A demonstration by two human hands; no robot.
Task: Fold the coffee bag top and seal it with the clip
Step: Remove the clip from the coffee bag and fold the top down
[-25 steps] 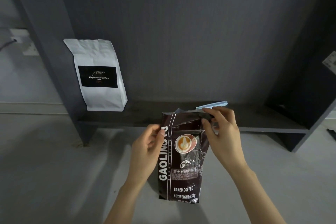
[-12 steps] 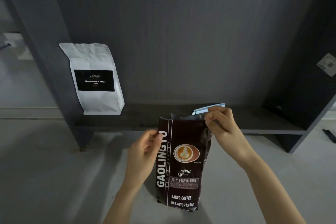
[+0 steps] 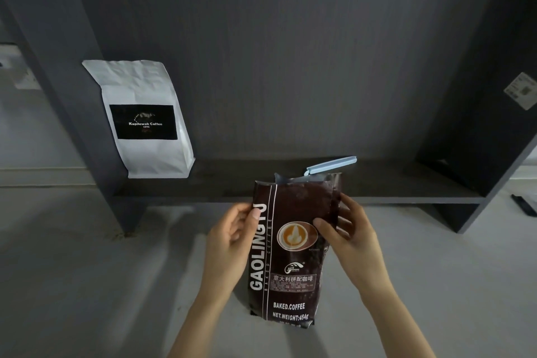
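Observation:
A dark brown coffee bag (image 3: 290,264) with white lettering stands upright on the grey floor, its top open and unfolded. My left hand (image 3: 232,235) grips its left edge near the top. My right hand (image 3: 345,232) holds the right side, thumb on the front and fingers behind. A light blue clip (image 3: 331,164) lies on the low dark shelf just behind the bag's top; neither hand touches it.
A white coffee bag (image 3: 145,122) with a black label stands at the left end of the dark shelf (image 3: 232,183). Dark upright panels rise at left and right. A grey floor (image 3: 87,270) spreads around the bag.
My right hand has dropped from the bag's top right corner to its right side. The bag's top now stands straight and open. The view has shifted slightly.

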